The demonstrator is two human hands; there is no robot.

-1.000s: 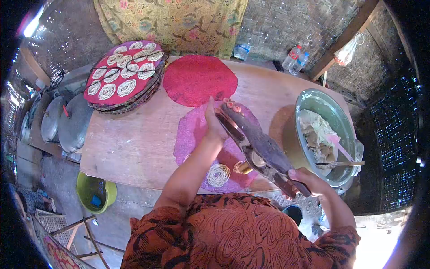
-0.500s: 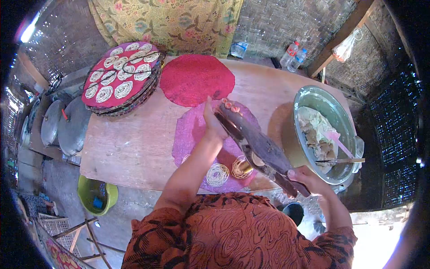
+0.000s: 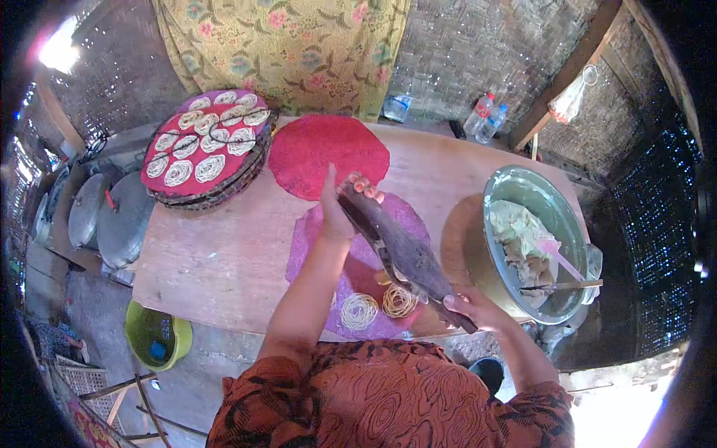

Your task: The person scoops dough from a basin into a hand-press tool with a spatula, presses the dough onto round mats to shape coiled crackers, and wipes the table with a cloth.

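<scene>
My left hand (image 3: 337,213) wraps the upper end of a long dark wooden hand press (image 3: 409,252), its fingertips curling over the top edge. My right hand (image 3: 482,308) grips the lower end, thumb on top. The press is held slantwise above a purple mat (image 3: 310,243), and a small piece of its brass cylinder shows under it. Below it on the mat lie a whitish coil of thin strands (image 3: 359,310) and a yellower coil (image 3: 399,301). Another coil at the mat's left is mostly hidden behind my left forearm.
A red round mat (image 3: 328,153) lies farther back. At left stands a stack of trays (image 3: 197,146) bearing several coils. On the right, a large basin (image 3: 489,224) holds pale dough (image 3: 514,222), a pink scoop (image 3: 562,261) and a stick (image 3: 569,284). Two bottles (image 3: 484,123) stand behind.
Both hands and the press have moved left in the view. The two wooden parts of the press look closer together, and less of the brass cylinder shows. The camera view has tilted up slightly.
</scene>
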